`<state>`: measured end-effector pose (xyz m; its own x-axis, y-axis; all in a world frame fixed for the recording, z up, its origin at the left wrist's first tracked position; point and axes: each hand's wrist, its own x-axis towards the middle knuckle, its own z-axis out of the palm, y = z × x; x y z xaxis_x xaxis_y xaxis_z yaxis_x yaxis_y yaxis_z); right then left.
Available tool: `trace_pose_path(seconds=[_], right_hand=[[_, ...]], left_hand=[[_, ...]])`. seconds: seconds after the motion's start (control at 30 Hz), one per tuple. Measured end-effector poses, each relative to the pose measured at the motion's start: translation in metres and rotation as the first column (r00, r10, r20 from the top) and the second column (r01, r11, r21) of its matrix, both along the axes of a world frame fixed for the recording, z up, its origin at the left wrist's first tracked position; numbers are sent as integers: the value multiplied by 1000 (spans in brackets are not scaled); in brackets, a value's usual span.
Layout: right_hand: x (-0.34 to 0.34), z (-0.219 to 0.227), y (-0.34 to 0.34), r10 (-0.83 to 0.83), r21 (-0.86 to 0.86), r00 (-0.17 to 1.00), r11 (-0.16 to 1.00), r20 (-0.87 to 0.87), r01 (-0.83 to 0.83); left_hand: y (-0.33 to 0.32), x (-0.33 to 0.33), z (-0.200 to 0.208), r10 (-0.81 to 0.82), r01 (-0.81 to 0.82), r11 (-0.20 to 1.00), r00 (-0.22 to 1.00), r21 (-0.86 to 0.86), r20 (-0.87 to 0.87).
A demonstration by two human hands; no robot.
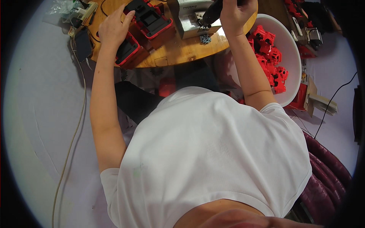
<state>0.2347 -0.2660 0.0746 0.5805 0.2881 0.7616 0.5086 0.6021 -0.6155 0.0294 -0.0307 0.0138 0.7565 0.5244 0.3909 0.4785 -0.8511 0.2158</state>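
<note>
At the upper left, my left hand (113, 29) lies against a red-and-black plastic casing (128, 48), its thumb and forefinger stretched out and apart. The other fingers are partly hidden. Just to its right, a larger red-and-black casing (150, 19) lies on the wooden table (182, 55). My right hand (237, 17), cut off by the top edge, is closed round a black electric screwdriver (213, 12). The screwdriver slants down to the left, its tip at the front of a silver metal box that looks like a screw feeder (185, 18). A small heap of screws (205, 39) sits below that box.
Right of the table stands a white tub (296, 53) with several red plastic parts (270, 57). A phone-like dark slab (83, 45) and a power strip (84, 14) are at the left. A cable (80, 117) runs down the floor. A maroon cushioned seat (327, 178) is behind my right side.
</note>
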Motion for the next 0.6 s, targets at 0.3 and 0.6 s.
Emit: trace_pose_path(seconds=[0.3, 0.6], right_hand=[[-1, -4, -3, -32, -36, 999, 999, 14, 33], [7, -5, -1, 70, -46, 996, 997, 58, -67]], left_hand=[[0, -2, 5, 57, -61, 997, 995, -41, -85], [5, 6, 10, 49, -79, 989, 975, -128, -218]])
